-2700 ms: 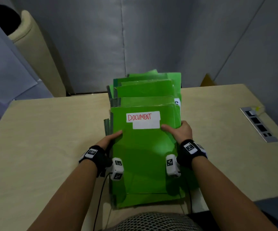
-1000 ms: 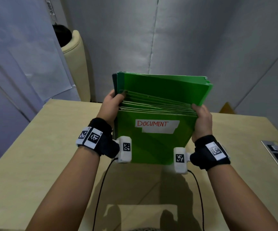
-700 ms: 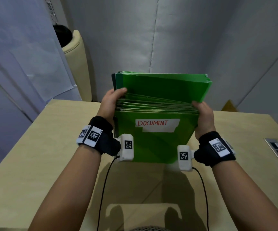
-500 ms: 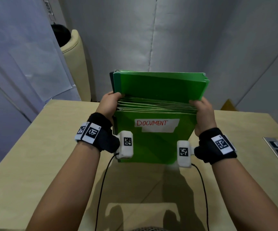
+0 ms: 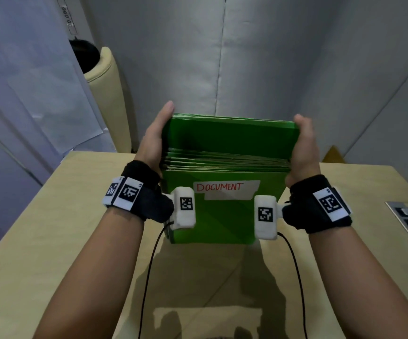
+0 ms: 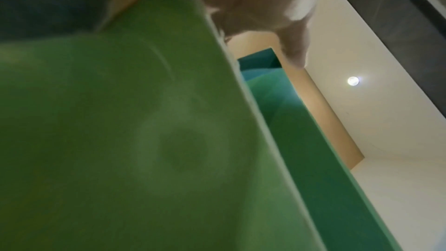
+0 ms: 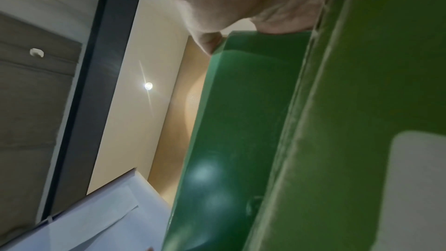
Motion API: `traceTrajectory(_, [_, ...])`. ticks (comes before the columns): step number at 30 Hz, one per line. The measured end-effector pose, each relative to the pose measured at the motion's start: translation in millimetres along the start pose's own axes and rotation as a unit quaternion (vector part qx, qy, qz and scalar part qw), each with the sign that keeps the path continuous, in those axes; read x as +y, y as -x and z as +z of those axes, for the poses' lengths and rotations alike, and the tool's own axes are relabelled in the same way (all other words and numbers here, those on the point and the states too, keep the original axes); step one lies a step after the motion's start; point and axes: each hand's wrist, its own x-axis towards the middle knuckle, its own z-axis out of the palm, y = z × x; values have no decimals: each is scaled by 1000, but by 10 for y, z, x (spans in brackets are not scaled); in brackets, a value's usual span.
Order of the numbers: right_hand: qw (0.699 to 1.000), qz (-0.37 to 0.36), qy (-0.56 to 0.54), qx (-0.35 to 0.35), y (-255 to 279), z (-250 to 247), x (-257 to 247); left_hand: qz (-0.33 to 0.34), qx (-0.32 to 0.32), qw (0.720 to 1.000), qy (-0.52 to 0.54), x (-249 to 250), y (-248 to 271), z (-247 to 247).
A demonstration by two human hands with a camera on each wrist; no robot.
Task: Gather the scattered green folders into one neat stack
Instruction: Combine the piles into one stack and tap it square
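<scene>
Behind left hand [image 5: 154, 140] and right hand [image 5: 303, 148] black wristbands [image 5: 154, 204] are worn — white coded tags [image 5: 127, 192], white camera blocks [image 5: 185, 209], black cables [image 5: 147, 270].

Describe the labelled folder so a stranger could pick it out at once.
Over the beige table, a bundle of green folders is held upright between the left hand and the right hand. The one meant is the front folder, nearest the person. It shows a white label reading DOCUMENT in red; the rest show plain green.

Green folders [image 5: 225, 216] between left hand [image 5: 152, 143], right hand [image 5: 301, 148]
</scene>
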Motion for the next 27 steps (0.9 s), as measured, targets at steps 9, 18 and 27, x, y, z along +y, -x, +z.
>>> traceTrajectory(9, [999, -11, 18, -32, -29, -43, 68, -10, 56, 997, -50, -26, -139, -69])
traceTrajectory(18, [998, -55, -2, -35, -24, -14, 174, 83, -8, 996, -27, -165, 96, -63])
traceTrajectory(27, [991, -38, 38, -123, 143, -402, 1141, 55, -23, 988, -145, -1011, -8, -623])
